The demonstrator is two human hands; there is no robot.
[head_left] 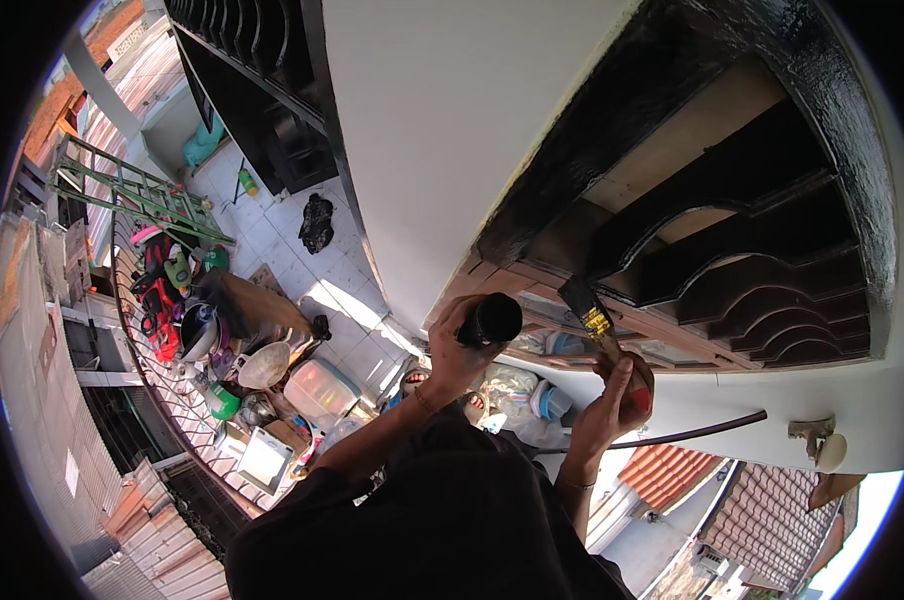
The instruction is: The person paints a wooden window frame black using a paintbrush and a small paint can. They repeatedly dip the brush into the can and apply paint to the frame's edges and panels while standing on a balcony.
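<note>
My left hand (452,352) is wrapped round a small round container (494,319) whose top looks black, as with dark paint; its inside is too dark to make out. In my right hand (620,398) is a paintbrush (598,322), gripped by its handle, with its dark bristles up and to the left. The bristles lie over the lower edge of a wooden frame with curved slats (732,235), coated in glossy black. Whether they touch it I cannot tell. Below the black part, brown bare-looking wood (532,285) frames glass panes.
White wall (462,110) stands beside the frame. On the tiled floor (272,225) at left lie a black plastic bag (316,222), a clear storage box (322,392) and piled household things, along a railing. A green ladder (142,190) leans there. A dark hose (702,428) sticks out at right.
</note>
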